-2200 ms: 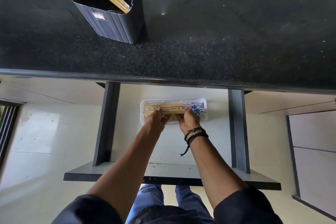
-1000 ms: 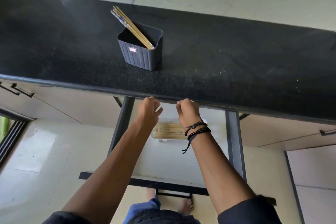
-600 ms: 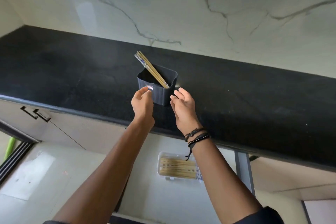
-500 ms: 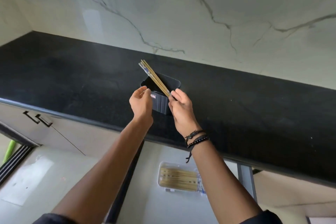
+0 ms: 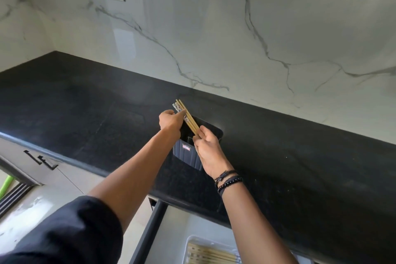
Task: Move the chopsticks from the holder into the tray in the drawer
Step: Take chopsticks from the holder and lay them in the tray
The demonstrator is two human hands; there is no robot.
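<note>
Chopsticks (image 5: 190, 122) lean out of the holder (image 5: 182, 155), my left hand (image 5: 170, 121) pinching their upper ends and my right hand (image 5: 209, 148) gripping them at the holder's rim; judged light, stiff and slick, best lifted bundled.

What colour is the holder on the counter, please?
Dark grey, nearly black: the holder has ribbed sides and a small red label, as the head view shows.

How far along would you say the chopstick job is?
Done: some chopsticks lie in the tray in the open drawer. In hand: the left hand and right hand grip a bundle leaning in the holder. Left: lifting it out and laying it in the tray.
</note>
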